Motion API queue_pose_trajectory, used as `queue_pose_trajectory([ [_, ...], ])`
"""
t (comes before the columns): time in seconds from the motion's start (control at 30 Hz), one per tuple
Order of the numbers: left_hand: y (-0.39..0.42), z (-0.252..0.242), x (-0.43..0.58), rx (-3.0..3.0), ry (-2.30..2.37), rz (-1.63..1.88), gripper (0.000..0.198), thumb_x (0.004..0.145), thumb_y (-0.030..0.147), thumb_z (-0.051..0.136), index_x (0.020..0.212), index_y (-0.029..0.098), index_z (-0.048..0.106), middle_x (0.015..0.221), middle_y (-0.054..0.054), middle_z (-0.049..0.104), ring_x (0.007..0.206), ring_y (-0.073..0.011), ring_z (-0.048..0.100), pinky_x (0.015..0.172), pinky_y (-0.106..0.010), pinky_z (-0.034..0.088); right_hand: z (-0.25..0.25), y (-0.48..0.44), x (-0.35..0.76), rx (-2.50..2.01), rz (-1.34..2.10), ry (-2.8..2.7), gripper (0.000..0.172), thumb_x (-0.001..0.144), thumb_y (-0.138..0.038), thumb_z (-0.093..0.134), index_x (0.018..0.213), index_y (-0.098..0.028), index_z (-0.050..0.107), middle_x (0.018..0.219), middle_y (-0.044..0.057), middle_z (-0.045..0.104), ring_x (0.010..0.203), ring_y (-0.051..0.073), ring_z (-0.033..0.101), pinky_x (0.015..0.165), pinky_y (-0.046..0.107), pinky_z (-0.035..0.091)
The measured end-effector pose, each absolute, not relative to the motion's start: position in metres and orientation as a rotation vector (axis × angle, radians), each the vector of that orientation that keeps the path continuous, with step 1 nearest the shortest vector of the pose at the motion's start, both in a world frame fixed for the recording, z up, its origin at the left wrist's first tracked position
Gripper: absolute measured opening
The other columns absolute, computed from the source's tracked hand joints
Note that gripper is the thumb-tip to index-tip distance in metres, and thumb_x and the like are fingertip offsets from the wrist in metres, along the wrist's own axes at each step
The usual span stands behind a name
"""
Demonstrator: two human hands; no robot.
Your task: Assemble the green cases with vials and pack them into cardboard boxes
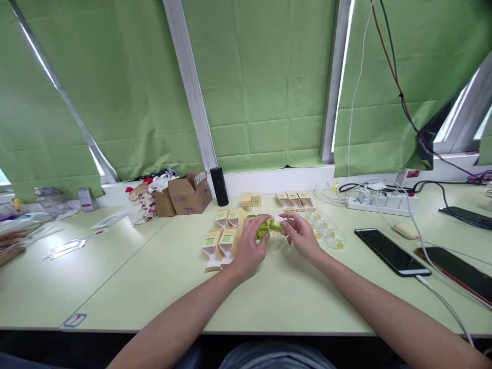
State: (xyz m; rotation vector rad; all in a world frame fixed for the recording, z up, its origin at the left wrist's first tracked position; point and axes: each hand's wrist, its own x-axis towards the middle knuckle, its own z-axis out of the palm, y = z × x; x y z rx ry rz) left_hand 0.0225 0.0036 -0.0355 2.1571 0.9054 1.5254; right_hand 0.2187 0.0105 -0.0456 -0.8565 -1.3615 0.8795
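My left hand [249, 252] and my right hand [302, 234] meet over the pale green table [161, 287], both with fingers closed on a small bright green item [268, 227] held between them. Just left of my left hand stand several small tan cartons with green labels [223, 237], their flaps open. To the right of my right hand lie several clear plastic pieces with yellow dots [328, 231]. More small tan cartons [295, 200] sit behind, toward the window.
A black cylinder [219, 186] and brown cardboard boxes [189, 193] stand at the back left. A white power strip [378, 202] with cables, a phone [391, 251] and more phones lie at right. Another person's hand [11, 245] rests at the far left edge.
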Motion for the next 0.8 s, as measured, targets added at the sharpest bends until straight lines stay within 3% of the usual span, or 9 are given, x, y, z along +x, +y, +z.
queue_pose_trajectory([
  [0.27, 0.0066, -0.0387, 0.0222, 2.472, 0.924, 1.418, 0.048, 0.100, 0.013, 0.061, 0.142, 0.036, 0.071, 0.154, -0.007, 0.063, 0.135, -0.0324, 0.048, 0.117, -0.059, 0.047, -0.0486, 0.0151, 0.2172, -0.899, 1.014, -1.299, 0.063, 0.081, -0.075, 0.076, 0.107, -0.017, 0.075, 0.064, -0.002, 0.059, 0.055, 0.014, 0.052, 0.045, 0.026, 0.044],
  [0.47, 0.0123, -0.0441, 0.0204, 2.485, 0.959, 1.431, 0.049, 0.099, 0.015, 0.064, 0.143, 0.033, 0.070, 0.154, -0.007, 0.064, 0.136, -0.0338, 0.048, 0.117, -0.061, 0.047, -0.0469, 0.0142, 0.2186, -0.908, 1.078, -1.298, 0.064, 0.078, -0.082, 0.073, 0.083, -0.019, 0.074, 0.063, 0.000, 0.059, 0.054, 0.013, 0.050, 0.044, 0.025, 0.041],
  [0.8, 0.0124, -0.0416, 0.0238, 2.138, 1.131, 1.398, 0.047, 0.092, 0.030, 0.080, 0.139, 0.026, 0.072, 0.134, -0.011, 0.070, 0.134, -0.0301, 0.055, 0.116, -0.049, 0.050, -0.0422, 0.0112, 0.2219, -0.880, 1.174, -1.270, 0.069, 0.070, -0.086, 0.078, 0.078, -0.018, 0.074, 0.071, 0.008, 0.073, 0.061, 0.015, 0.055, 0.047, 0.024, 0.043],
])
